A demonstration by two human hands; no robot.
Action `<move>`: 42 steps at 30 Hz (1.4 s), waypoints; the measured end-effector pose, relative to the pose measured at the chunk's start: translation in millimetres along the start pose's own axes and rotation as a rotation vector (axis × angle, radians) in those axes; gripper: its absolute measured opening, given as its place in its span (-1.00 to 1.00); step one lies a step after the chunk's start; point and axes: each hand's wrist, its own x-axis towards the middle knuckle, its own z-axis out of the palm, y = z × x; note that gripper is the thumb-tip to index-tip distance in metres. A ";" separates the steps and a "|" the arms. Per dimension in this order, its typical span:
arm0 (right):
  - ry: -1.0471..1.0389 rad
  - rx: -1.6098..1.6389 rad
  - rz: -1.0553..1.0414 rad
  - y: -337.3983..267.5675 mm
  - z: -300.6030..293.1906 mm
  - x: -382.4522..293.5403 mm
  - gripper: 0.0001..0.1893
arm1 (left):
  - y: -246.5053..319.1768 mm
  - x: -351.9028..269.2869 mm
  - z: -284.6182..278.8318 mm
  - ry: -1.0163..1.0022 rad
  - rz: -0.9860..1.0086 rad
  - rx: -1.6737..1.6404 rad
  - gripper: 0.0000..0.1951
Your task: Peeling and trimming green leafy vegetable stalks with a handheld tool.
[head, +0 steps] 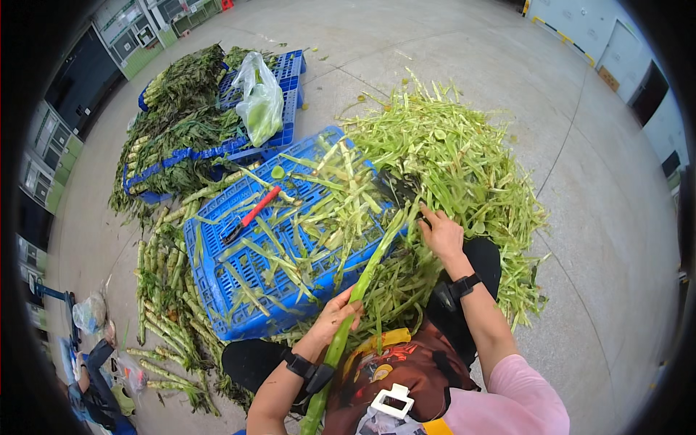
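Note:
My left hand (338, 316) is closed around a long green peeled stem (348, 318), which slants from my lap up to the right across the near edge of a blue plastic crate (217, 296). By the stem's far end is my right hand (441, 235), its fingers partly bent beside a dark leafy tip or scrap; whether it grips anything cannot be told. On the crate's slotted top lie strips of peel (283, 255) and a peeler with a red handle (261, 205).
A large heap of green peelings (451, 157) spreads beyond my right hand. Unpeeled stalks (168, 304) lie on the floor at left. Bundled leafy stalks (179, 119) and a plastic bag (260, 103) rest on blue pallets (293, 70). Another person (95, 375) is at lower left.

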 end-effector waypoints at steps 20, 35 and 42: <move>-0.009 -0.034 -0.009 -45.7 -29.3 -2.8 -0.53 | -21.7 7.2 -34.2 -0.131 -0.012 -0.379 -0.36; -0.046 0.073 0.213 -8.5 -2.6 -2.5 -0.58 | -15.6 9.6 -9.8 0.039 -0.049 -0.148 -0.30; -0.169 0.137 -0.366 -66.2 -34.0 -41.3 -0.51 | -14.0 14.1 -8.7 0.098 -0.085 -0.039 -0.30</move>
